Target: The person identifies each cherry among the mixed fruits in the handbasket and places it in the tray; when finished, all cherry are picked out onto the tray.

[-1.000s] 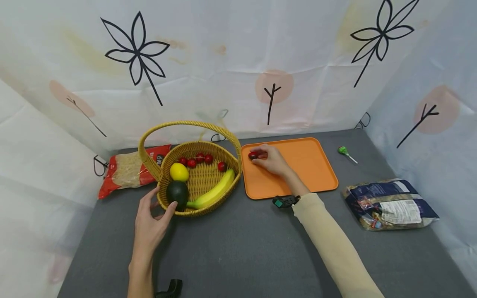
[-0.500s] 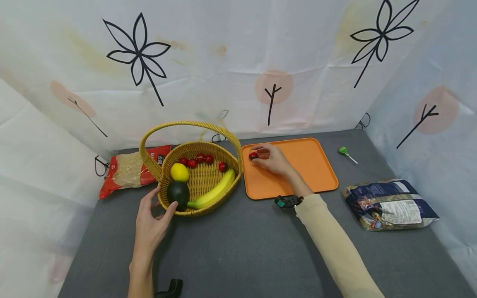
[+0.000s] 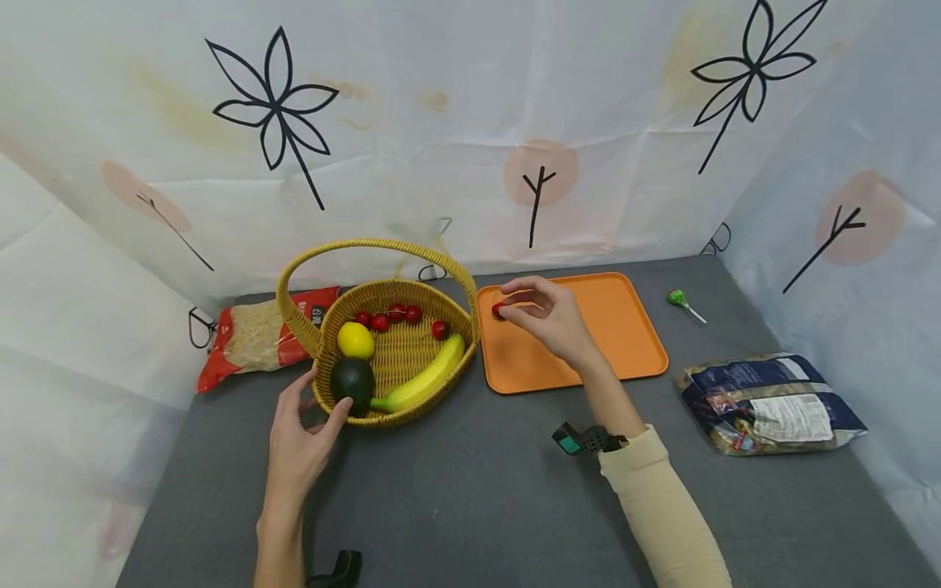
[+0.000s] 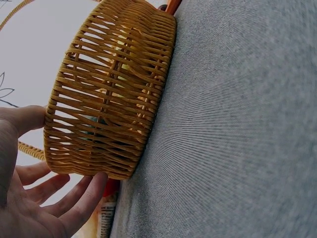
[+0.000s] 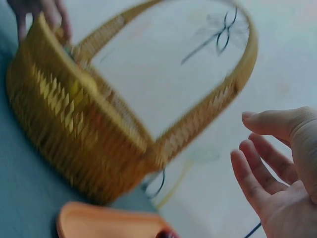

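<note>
My left hand point(image 3: 303, 445) holds the near left side of a yellow wicker basket point(image 3: 400, 418), thumb at the rim and fingers against the woven wall. Inside the basket lie a banana point(image 3: 422, 380), a yellow lemon point(image 3: 356, 340), a dark green avocado-like fruit point(image 3: 352, 382) and several red cherries point(image 3: 397, 313). To the right, another cherry point(image 3: 497, 311) rests on the left part of an orange tray point(image 3: 603, 327). My right hand point(image 3: 551, 318) is above the tray, partly covering that cherry in the head view. In the right wrist view its fingers point(image 5: 250, 178) are relaxed and hold nothing.
Behind the basket's left side lies a red and clear bag point(image 3: 253, 335) of pale dry food. On the right are a green lollipop point(image 3: 678, 298) and a dark blue food packet point(image 3: 768, 404). White printed cloth point(image 3: 456, 122) encloses the grey table point(image 3: 456, 506).
My right hand has let go of the cherry on the tray and drawn slightly up and to the right. The left hand and the basket keep their places.
</note>
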`<state>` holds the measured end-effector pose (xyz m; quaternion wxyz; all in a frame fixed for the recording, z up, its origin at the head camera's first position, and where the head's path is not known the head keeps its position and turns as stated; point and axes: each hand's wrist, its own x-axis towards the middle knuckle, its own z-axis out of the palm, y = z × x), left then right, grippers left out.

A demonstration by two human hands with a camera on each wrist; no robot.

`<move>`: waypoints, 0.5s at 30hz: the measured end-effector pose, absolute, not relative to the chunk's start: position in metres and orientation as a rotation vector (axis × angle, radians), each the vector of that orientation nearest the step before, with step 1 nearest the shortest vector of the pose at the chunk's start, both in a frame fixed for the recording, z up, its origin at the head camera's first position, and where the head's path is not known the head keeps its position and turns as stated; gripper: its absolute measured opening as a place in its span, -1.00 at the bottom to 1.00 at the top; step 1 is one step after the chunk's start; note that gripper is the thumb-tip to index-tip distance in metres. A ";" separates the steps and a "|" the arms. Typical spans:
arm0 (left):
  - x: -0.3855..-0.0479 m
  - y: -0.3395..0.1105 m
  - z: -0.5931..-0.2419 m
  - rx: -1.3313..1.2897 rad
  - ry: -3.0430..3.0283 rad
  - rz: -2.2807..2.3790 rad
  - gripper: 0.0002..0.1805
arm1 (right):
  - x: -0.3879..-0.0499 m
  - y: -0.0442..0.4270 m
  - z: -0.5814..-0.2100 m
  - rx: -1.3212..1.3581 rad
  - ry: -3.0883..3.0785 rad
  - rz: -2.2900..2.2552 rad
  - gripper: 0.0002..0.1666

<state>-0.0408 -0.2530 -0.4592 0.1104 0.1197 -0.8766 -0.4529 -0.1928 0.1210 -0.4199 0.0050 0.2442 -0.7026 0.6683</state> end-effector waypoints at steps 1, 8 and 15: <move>-0.041 -0.253 -0.459 0.353 -2.576 -1.330 -0.20 | -0.187 0.121 -0.416 0.787 -2.168 2.118 -0.63; -0.042 -0.252 -0.459 0.357 -2.578 -1.323 -0.19 | -0.153 0.109 -0.392 1.056 -1.974 2.210 -0.65; -0.041 -0.252 -0.458 0.366 -2.581 -1.324 -0.19 | -0.137 0.078 -0.387 1.237 -2.037 2.172 -0.63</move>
